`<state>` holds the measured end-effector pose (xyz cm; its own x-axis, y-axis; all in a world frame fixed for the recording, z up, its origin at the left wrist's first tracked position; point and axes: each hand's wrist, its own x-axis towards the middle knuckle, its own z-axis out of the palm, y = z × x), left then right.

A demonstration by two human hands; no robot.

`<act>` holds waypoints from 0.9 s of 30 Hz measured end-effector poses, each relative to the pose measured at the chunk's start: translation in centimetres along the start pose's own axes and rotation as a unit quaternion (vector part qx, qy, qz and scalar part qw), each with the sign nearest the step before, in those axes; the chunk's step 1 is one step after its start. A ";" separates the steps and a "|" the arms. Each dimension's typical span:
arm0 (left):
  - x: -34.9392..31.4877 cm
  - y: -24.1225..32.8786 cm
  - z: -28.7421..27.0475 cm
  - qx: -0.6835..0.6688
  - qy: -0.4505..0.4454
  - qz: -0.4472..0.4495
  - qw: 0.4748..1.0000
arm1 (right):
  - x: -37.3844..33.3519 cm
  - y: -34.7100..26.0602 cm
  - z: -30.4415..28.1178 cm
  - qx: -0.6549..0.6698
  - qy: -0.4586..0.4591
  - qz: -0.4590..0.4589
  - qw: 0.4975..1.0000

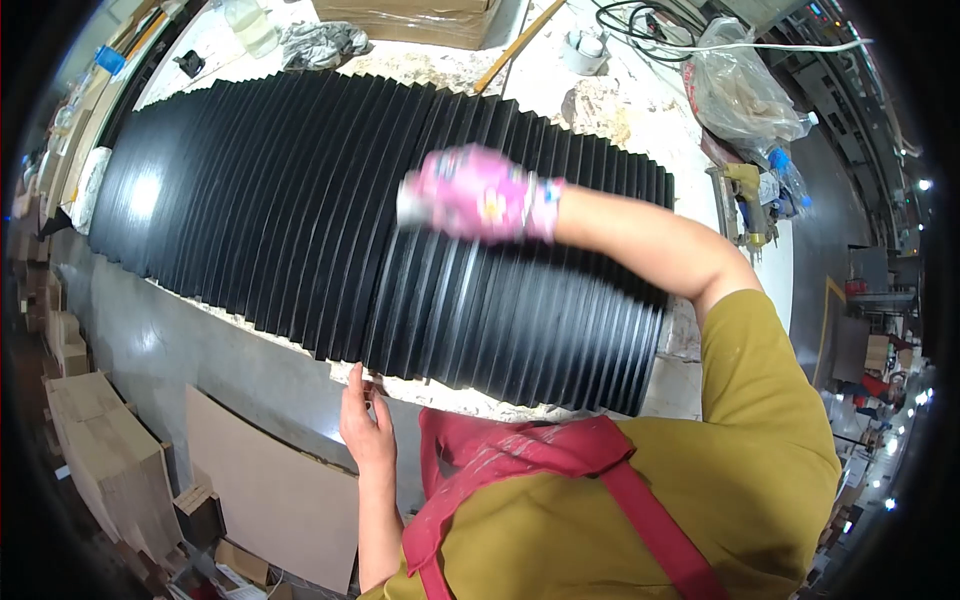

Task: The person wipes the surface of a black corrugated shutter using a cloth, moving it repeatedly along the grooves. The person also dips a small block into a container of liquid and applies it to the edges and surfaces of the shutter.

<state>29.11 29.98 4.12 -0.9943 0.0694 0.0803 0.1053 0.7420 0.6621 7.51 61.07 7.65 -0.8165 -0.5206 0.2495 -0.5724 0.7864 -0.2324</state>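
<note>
Black ribbed sheeting fills the head view from about 10 o'clock round to 3 o'clock, a seam crossing it near the middle, its ridges running from the far edge to the near one. It covers most of the pale tabletop, reaching the near edge at 6 o'clock, where only a thin strip shows beneath it. Bare surface opens just past 3 o'clock; toward 12 o'clock the room is narrower, bordered by a cardboard box and a wooden stick. A nail gun lies at 2 o'clock, near the sheeting's short end. Grey floor is open at 9 o'clock.

The sheeting lies under the right hand, pink-gloved and blurred toward 12 o'clock, curled around a small pale object too smeared to identify. At 7 o'clock, the bare left hand is at the sheeting's near edge, fingers pointing up; whether they pinch anything I cannot tell.
</note>
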 end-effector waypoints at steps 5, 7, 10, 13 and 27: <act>-1.2 1.9 0.2 -0.115 0.059 -0.047 0.990 | -1.7 1.0 -3.7 0.110 0.029 0.018 0.993; -2.2 2.3 0.4 -0.131 -0.026 -0.051 0.990 | -1.8 7.1 -3.5 0.007 0.064 0.197 0.978; -2.0 3.8 1.7 -0.117 -0.116 0.031 0.986 | -3.5 3.2 -1.0 -0.096 0.084 0.059 0.990; -1.8 4.2 2.5 -0.114 -0.138 0.006 0.984 | -6.5 -5.5 -2.9 0.422 0.023 -0.011 0.906; -2.4 4.5 3.0 -0.092 -0.133 0.024 0.987 | -6.8 -3.0 -4.4 -0.016 0.117 -0.061 0.991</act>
<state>31.95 35.15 4.60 -0.9539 0.2926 -0.0671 0.1291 0.6016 0.7883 15.12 63.71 10.83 -0.6989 -0.5244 0.4864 -0.6603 0.7344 -0.1570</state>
